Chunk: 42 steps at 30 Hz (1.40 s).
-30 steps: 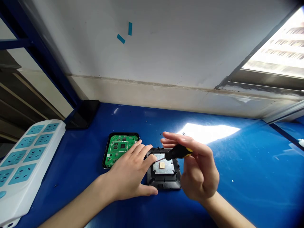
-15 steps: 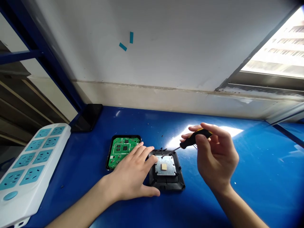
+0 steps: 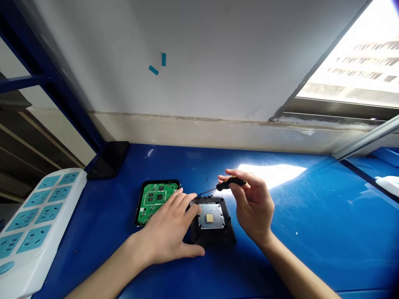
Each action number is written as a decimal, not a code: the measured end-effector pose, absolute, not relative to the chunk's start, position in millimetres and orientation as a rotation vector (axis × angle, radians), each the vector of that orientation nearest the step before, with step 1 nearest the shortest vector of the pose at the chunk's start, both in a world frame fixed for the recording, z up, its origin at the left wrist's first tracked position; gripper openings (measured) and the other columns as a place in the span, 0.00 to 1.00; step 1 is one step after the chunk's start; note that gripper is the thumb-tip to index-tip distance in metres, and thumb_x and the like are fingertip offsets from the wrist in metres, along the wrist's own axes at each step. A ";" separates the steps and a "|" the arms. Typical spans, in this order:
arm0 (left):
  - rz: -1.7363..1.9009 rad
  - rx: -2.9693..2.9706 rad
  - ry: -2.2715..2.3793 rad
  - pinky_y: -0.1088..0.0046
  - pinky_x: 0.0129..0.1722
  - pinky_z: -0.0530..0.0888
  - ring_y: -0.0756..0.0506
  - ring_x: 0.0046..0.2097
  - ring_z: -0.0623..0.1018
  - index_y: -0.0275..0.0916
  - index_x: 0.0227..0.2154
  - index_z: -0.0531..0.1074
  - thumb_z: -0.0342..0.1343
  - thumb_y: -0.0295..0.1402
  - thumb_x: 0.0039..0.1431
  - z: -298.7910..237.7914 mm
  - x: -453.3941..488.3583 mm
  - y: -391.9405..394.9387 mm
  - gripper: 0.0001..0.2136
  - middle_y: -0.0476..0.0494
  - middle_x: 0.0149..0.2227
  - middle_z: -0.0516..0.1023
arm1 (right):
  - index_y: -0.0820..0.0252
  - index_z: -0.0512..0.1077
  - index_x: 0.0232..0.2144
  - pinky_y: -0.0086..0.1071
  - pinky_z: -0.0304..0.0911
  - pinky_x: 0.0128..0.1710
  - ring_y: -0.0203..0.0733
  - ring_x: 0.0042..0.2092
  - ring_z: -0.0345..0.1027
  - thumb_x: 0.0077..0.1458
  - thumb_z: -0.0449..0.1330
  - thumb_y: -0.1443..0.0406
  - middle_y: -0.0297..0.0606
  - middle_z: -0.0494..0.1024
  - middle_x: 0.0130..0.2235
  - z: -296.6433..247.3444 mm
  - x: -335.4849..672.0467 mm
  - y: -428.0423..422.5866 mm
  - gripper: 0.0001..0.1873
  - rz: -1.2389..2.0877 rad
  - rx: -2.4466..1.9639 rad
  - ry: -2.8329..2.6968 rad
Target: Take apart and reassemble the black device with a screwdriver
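Note:
A black plastic housing [image 3: 215,240] lies on the blue table, with a silver metal plate [image 3: 218,212] and a small pale square pad [image 3: 209,218] in its middle. My left hand [image 3: 168,230] rests over the housing's left side, fingers stretched and thumb apart near its front corner. Between thumb and fingers my right hand [image 3: 255,203] grips a screwdriver [image 3: 230,183] with a black and yellow handle. Its thin shaft slants down left, the tip at the housing's far edge. Whether the tip touches anything there I cannot tell.
Left of the housing a green circuit board [image 3: 156,198] sits in a black case, partly behind my left hand. A white power strip [image 3: 51,241] stands far left, with a black flat object [image 3: 109,160] behind it. Small dark bits [image 3: 207,179] lie near the wall [image 3: 187,131].
The screwdriver tip has moved from over the metal plate to the housing's far left edge, my right hand going left with it. My left hand stays on the housing. The view has shifted slightly.

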<state>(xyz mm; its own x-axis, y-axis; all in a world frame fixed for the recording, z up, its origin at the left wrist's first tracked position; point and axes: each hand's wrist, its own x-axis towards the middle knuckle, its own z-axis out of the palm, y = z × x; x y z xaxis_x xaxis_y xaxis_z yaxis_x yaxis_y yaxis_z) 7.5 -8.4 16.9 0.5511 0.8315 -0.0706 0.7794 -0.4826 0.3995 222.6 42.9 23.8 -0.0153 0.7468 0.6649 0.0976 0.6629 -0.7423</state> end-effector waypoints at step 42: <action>0.259 2.413 1.232 0.33 0.67 0.58 0.21 0.71 0.55 0.42 0.52 0.70 0.71 0.55 0.48 25.0 5.4 -13.5 0.34 0.30 0.67 0.65 | 0.57 0.76 0.39 0.39 0.71 0.33 0.41 0.29 0.70 0.57 0.61 0.47 0.39 0.77 0.35 7.8 270.5 77.8 0.20 0.423 -1.605 -1.911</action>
